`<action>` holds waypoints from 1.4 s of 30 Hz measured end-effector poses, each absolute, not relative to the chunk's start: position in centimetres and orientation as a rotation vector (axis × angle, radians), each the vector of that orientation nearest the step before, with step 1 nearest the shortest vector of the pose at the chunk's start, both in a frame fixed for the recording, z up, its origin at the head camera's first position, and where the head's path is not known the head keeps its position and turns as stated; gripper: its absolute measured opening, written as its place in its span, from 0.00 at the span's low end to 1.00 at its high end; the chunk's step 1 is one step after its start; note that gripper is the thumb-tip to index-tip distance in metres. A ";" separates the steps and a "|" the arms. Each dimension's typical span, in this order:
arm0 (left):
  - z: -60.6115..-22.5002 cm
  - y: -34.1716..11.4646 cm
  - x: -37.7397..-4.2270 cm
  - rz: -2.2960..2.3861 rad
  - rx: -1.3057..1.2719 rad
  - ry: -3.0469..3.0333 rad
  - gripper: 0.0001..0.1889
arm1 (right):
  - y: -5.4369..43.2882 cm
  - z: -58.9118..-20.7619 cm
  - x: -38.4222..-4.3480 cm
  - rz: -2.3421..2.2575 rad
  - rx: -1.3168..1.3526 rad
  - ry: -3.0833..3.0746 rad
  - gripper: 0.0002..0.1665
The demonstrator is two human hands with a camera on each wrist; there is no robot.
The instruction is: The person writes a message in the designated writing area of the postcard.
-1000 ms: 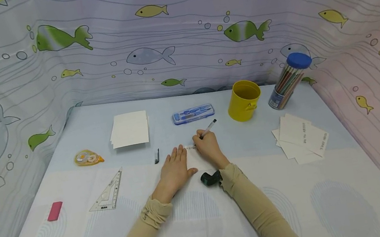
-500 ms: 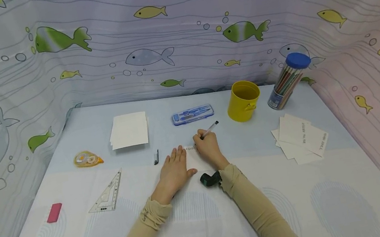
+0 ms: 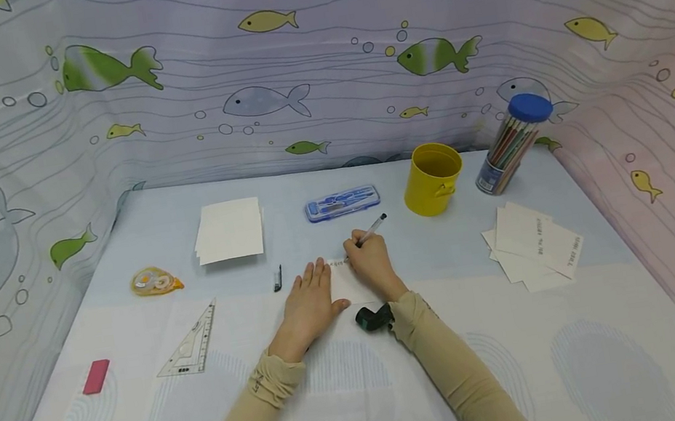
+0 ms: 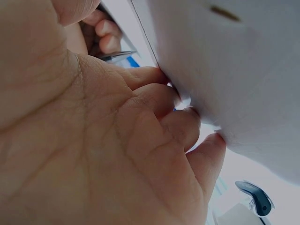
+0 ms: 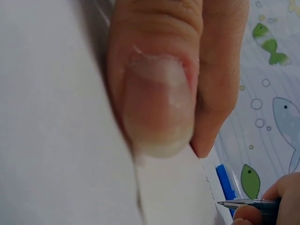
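My left hand (image 3: pixel 309 303) lies flat with straight fingers over the left side of a small white card (image 3: pixel 353 287). In the right wrist view its thumb (image 5: pixel 157 103) is large, close against the card. My right hand (image 3: pixel 372 264) pinches a clear-barrelled pen (image 3: pixel 371 229), its tip at a line of small handwriting along the card's top edge. The right wrist view shows the pen tip (image 5: pixel 227 203) at the end of that line. In the left wrist view, the left palm (image 4: pixel 117 136) fills the left side, with the pen (image 4: pixel 117 56) behind it.
A pen cap (image 3: pixel 278 278) lies left of the hands. Around are blank cards (image 3: pixel 229 229), a blue geometry case (image 3: pixel 343 203), a yellow cup (image 3: pixel 432 181), a pencil tub (image 3: pixel 510 150), written cards (image 3: pixel 532 246), correction tape (image 3: pixel 155 280), a set square (image 3: pixel 191 342) and a red eraser (image 3: pixel 96 377).
The pen in my right hand has shifted very slightly right along the line of writing. The left hand stays in place on the card.
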State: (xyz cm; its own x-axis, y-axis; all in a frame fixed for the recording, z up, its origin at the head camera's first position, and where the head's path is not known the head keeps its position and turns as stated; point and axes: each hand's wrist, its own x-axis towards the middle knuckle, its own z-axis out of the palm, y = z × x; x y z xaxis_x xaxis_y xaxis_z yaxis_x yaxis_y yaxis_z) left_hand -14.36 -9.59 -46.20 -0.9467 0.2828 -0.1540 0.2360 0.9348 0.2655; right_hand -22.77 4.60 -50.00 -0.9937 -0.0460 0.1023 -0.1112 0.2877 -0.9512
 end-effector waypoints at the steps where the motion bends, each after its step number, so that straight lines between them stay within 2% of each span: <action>1: -46.2 -9.6 -14.4 0.362 0.391 2.901 0.42 | 4.6 -50.0 -22.8 1.835 0.152 -2.480 0.20; 42: -46.3 -9.6 -14.4 0.355 0.401 2.902 0.43 | 4.7 -50.0 -22.8 1.859 0.159 -2.484 0.21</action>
